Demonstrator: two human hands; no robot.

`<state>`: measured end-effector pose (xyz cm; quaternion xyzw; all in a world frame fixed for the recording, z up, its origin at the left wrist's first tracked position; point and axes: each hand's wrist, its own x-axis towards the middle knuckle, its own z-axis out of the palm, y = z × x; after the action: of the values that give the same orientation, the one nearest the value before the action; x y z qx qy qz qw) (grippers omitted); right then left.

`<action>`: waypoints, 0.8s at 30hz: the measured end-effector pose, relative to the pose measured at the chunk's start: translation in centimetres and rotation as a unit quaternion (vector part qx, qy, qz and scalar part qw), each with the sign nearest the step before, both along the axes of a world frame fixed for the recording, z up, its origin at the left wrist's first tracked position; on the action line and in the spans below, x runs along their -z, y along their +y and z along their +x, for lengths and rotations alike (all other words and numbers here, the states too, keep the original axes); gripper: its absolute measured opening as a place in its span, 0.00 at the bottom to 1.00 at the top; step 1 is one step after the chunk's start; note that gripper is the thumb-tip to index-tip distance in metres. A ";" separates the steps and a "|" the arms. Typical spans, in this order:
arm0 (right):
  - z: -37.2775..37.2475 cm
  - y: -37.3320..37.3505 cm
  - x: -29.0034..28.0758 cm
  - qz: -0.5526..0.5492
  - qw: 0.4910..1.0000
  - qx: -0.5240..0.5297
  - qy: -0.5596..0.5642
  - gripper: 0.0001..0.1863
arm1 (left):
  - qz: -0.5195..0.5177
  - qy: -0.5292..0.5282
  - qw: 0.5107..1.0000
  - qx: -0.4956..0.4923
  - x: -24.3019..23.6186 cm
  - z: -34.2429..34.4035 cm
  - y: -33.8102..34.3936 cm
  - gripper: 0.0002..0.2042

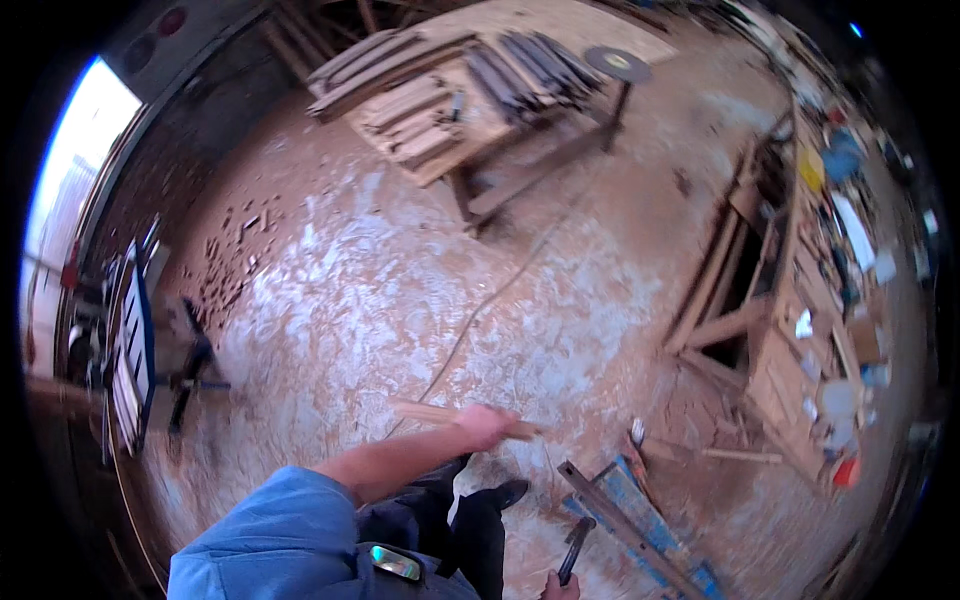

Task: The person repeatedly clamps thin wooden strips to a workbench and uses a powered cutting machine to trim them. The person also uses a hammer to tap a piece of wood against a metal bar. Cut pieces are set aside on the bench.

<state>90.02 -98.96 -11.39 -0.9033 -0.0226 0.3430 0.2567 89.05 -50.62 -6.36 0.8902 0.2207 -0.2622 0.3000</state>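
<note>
My left hand [484, 426] is closed round a short bundle of pale wooden strips [425, 411], which stick out on both sides of the fist. It is held out over the floor, in front of my dark shoe [511, 493]. At the lower edge my right hand [562, 588] grips a hammer [574, 552] by its dark handle, head upward. Just right of the hammer stands a worn blue surface [625, 520] with a long dark bar [630, 535] lying across it.
A worktable [440, 172] at the back carries stacked wooden pieces [415, 125] and dark slats [530, 75]. A cluttered bench [800, 350] runs along the right. A cable [470, 325] crosses the dusty floor. Wood scraps [235, 255] lie at left, near a blue-edged stand [140, 340].
</note>
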 end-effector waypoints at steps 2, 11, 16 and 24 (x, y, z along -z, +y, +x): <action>4.5 5.5 -3.5 0.009 0.995 -0.070 0.074 0.15 | -0.027 0.034 0.991 -0.128 -3.2 -6.6 4.9 0.22; 10.0 24.5 -6.2 -0.191 0.894 -0.400 0.059 0.25 | -0.074 0.070 0.767 -0.633 -0.9 -38.4 4.7 0.28; 7.2 41.1 -13.5 -0.120 0.893 -0.433 0.034 0.20 | -0.275 -0.001 0.586 -0.763 -0.9 -45.9 0.0 0.25; 5.8 66.3 -24.5 0.234 0.919 -0.316 0.014 0.12 | -0.336 -0.108 0.368 -0.860 -1.2 -47.7 -4.5 0.20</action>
<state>95.84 -32.64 13.09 -0.7587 -0.3826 0.4038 0.3391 41.33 -55.08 -5.13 0.0655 0.7265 0.1830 0.6592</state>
